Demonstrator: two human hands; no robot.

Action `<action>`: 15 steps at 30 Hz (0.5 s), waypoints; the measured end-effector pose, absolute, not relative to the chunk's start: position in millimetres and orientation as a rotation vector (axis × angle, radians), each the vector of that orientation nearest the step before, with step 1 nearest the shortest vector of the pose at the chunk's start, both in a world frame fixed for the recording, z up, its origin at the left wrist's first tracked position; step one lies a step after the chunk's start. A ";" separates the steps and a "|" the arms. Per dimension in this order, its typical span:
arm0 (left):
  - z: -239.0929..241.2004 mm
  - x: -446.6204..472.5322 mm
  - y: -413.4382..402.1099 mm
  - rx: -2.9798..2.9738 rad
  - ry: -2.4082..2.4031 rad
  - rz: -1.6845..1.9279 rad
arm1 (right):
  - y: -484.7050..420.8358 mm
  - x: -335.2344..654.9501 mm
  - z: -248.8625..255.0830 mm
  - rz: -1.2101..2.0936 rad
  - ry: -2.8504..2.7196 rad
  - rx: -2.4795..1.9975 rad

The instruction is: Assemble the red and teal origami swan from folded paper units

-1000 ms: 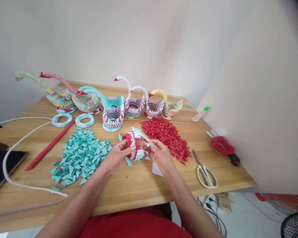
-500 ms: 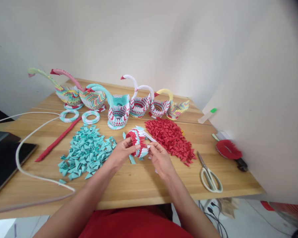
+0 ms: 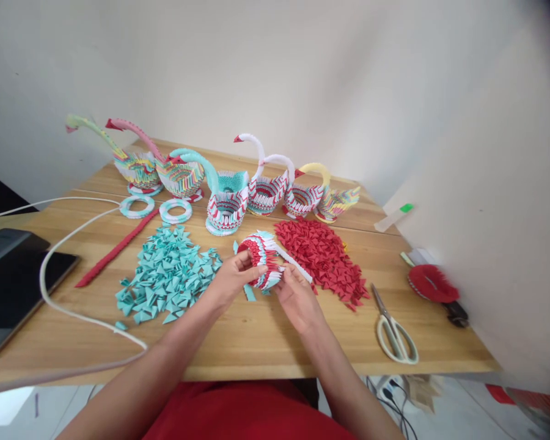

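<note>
Left hand (image 3: 231, 282): fingers curled, thumb on top, closed on the left side of the paper model (image 3: 262, 260). The model is a rounded red, white and teal shell, held just above the table (image 3: 256, 348) at mid-width.

Right hand (image 3: 297, 299): palm down, fingertips bunched against the model's lower right rim. Cannot tell whether a loose piece sits between them. A white strip (image 3: 296, 266) runs out from the model past these fingers.

Pose: both forearms come in over the near table edge and converge at the model, with the wrists roughly level.

Room, left: teal pile (image 3: 169, 275) of folded triangles lies just beside the left hand. Beyond it are a red strip (image 3: 117, 247), a looping white cable (image 3: 73, 311) and a dark tablet (image 3: 13, 281) at the left edge.

Room, right: red pile (image 3: 323, 253) lies just beside the right hand. Scissors (image 3: 396, 333) lie farther right, near the front edge and well apart from the hand.

Room, front: bare wood between the hands and the near edge.

Room, rear: a row of finished swans (image 3: 227, 205) stands behind the model, with two rings (image 3: 176, 211) to their left. The wall is close behind the row.
</note>
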State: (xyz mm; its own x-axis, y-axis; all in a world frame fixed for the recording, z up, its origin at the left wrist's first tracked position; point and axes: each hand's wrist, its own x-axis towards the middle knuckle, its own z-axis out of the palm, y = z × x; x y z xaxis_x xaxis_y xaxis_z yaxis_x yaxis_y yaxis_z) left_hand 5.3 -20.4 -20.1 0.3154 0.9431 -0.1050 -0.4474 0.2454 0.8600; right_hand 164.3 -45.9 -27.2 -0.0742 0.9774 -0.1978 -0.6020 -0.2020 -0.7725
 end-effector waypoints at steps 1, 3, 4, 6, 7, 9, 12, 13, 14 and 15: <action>-19.8 5.2 -20.2 0.833 0.725 1.078 | -45.9 164.0 -27.2 1.607 -0.602 -0.844; -19.2 4.9 -20.2 0.836 0.722 1.085 | -45.8 163.6 -27.1 1.607 -0.599 -0.836; -19.0 4.9 -20.3 0.840 0.718 1.084 | -45.8 163.5 -27.3 1.604 -0.598 -0.832; -18.5 4.9 -20.7 0.847 0.709 1.079 | -45.6 163.0 -27.8 1.600 -0.590 -0.823; -18.3 5.1 -20.9 0.851 0.705 1.075 | -45.6 162.8 -28.3 1.599 -0.587 -0.818; -17.9 5.4 -21.2 0.855 0.704 1.077 | -45.5 162.2 -29.3 1.597 -0.587 -0.813; -17.4 5.9 -21.6 0.852 0.711 1.091 | -45.6 161.5 -30.5 1.592 -0.592 -0.816; -17.3 6.1 -21.7 0.849 0.715 1.096 | -45.7 161.2 -30.8 1.590 -0.593 -0.818; -17.1 6.1 -21.8 0.846 0.718 1.099 | -45.8 161.0 -31.1 1.588 -0.593 -0.821; -17.0 6.2 -21.8 0.843 0.721 1.099 | -45.9 160.7 -31.3 1.586 -0.592 -0.823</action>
